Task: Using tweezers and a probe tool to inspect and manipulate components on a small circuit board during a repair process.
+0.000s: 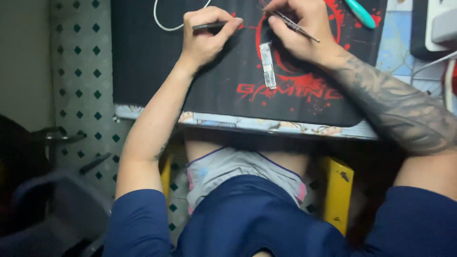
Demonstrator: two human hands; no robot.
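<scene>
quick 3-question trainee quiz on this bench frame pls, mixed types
1. True or false: the left hand holds a thin dark tool.
2. Where does the silver strip lie? A) on the black mat B) on the floor C) in the right hand
3. Fill in: the right hand grips metal ____.

Key: 1 true; 2 A; 3 tweezers.

Left half of the black mat (pixel 143 62) lies open for passage — only a white cable (pixel 164 21) far. Centre: narrow metal strip (pixel 268 65); far right — teal tool (pixel 360 13).
</scene>
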